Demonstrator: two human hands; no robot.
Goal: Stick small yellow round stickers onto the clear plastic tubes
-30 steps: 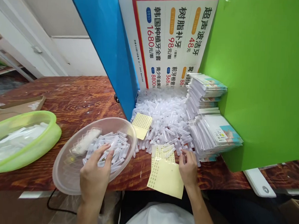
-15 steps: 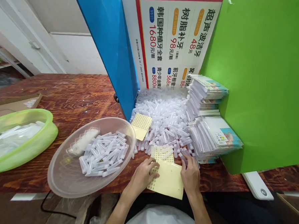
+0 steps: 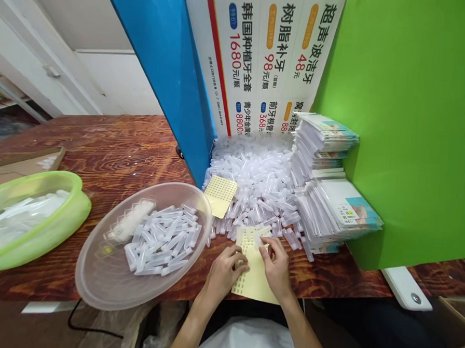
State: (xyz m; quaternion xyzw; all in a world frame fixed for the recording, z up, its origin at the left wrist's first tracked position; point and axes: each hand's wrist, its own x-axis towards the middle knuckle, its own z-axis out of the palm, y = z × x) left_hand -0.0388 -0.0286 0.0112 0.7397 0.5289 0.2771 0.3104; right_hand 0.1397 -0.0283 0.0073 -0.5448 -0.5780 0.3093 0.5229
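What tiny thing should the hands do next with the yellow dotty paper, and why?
Maybe the left hand should try lifting one of the dots off the yellow sheet: its fingertips are by them, along the sheet's left side, and the right hand has its fingertips close to a small tube.

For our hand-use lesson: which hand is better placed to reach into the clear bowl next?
Probably the left hand: it is at the left side of the yellow sheet, nearer the clear bowl. The right hand is farther away, at a small tube.
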